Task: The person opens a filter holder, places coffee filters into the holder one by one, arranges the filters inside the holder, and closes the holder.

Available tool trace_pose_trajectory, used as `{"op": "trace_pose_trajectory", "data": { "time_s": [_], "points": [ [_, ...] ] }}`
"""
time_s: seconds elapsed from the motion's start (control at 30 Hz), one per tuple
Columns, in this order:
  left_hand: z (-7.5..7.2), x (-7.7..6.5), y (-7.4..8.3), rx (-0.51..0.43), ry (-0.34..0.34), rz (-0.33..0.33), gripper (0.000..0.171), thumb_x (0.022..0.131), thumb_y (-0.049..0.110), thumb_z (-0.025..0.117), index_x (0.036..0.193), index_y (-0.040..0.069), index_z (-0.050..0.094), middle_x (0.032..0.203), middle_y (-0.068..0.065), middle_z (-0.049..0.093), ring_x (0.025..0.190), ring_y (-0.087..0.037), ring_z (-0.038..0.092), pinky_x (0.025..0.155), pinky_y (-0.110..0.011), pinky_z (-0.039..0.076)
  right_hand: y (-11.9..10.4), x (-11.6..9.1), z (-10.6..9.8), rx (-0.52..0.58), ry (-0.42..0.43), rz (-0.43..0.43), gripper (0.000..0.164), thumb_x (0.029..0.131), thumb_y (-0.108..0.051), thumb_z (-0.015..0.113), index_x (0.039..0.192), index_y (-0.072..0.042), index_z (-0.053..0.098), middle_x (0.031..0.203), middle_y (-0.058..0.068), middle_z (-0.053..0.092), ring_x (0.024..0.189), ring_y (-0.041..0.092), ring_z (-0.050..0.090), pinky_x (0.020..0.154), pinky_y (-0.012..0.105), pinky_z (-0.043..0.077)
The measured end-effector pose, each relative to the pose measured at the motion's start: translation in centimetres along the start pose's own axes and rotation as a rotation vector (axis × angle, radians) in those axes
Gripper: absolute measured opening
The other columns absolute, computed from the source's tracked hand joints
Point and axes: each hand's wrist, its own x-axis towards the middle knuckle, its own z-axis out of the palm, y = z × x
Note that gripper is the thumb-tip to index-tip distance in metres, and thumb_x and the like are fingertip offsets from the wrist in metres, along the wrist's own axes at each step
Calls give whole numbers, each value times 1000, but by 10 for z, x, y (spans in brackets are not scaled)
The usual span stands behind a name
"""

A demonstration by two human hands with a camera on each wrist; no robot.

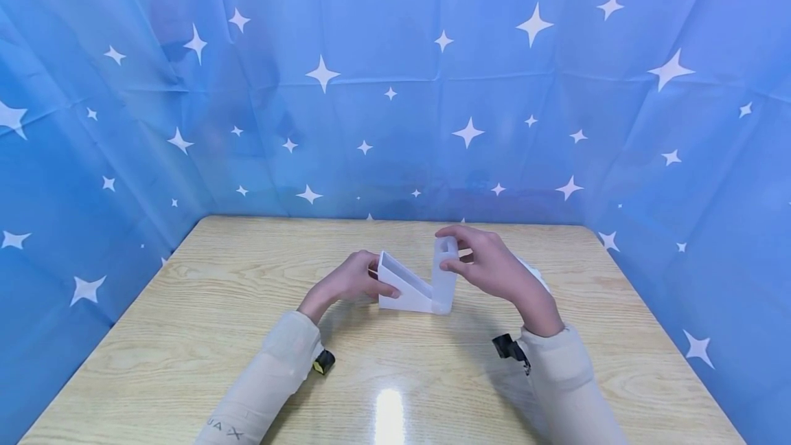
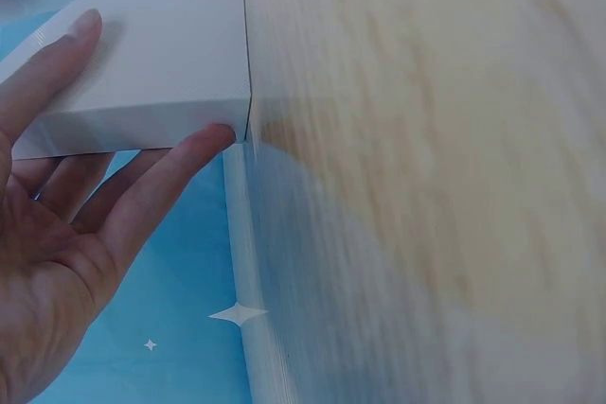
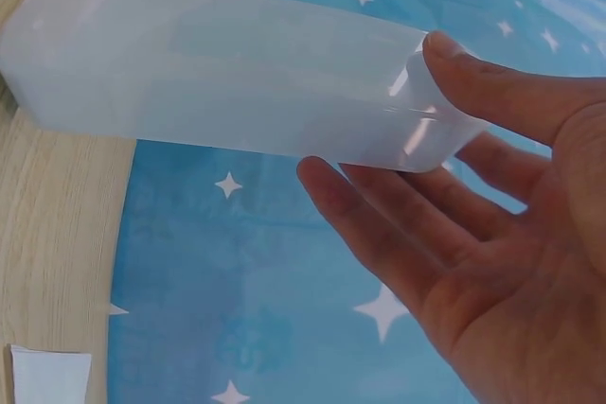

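Observation:
A white slant-topped box with an open top stands on the table, its tall side toward my left hand. That hand grips the tall end, thumb on the near face and fingers along the end wall, as the left wrist view shows of the box. Against the low end stands a translucent, frosted plastic container, upright with an opening in its top. My right hand holds it near the top between thumb and fingers. In the right wrist view the container overlaps the white box.
A light wood-grain table lies under everything. A small white item shows partly behind the right wrist; a white piece also lies on the table in the right wrist view. A blue star-patterned curtain surrounds the table's back and sides.

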Motion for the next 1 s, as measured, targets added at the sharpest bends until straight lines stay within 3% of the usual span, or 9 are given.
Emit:
{"op": "trace_pose_trajectory", "data": {
  "time_s": [1.0],
  "points": [
    [0, -1, 0, -6, -6, 3, 35, 84, 18, 88, 116, 12, 75, 102, -7, 78, 83, -17, 72, 72, -48, 64, 0, -3, -6, -28, -23, 22, 46, 95, -11, 75, 138, -6, 58, 126, 15, 68, 116, 35, 69, 89, 43, 63]
  ]
}}
